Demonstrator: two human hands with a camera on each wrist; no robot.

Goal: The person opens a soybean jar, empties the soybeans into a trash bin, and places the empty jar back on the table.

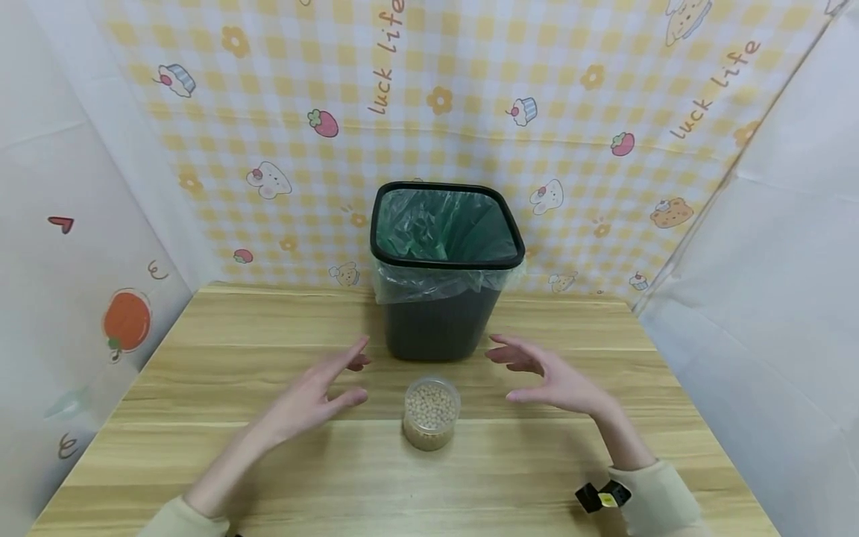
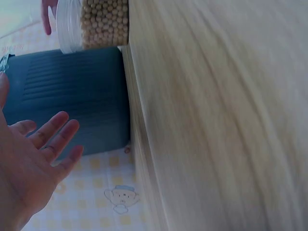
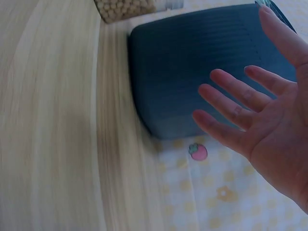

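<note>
A clear plastic jar (image 1: 432, 412) full of round beige beans or beads stands upright on the table, between the two hands. Just behind it is a dark trash bin (image 1: 439, 324) with a black rim, lined with a translucent bag (image 1: 416, 227). My left hand (image 1: 322, 395) hovers left of the jar, fingers extended and touching nothing. On the other side, my right hand (image 1: 540, 377) is held in the air with its fingers spread and lightly bent, also apart from jar and bin. Both wrist views show bare palms facing the bin.
The wood-grain table (image 1: 282, 321) reaches back to a yellow checked cloth (image 1: 288, 134) behind the bin. White sheets (image 1: 772, 298) hang along the left and right sides. A small black device (image 1: 602, 496) is at the right sleeve.
</note>
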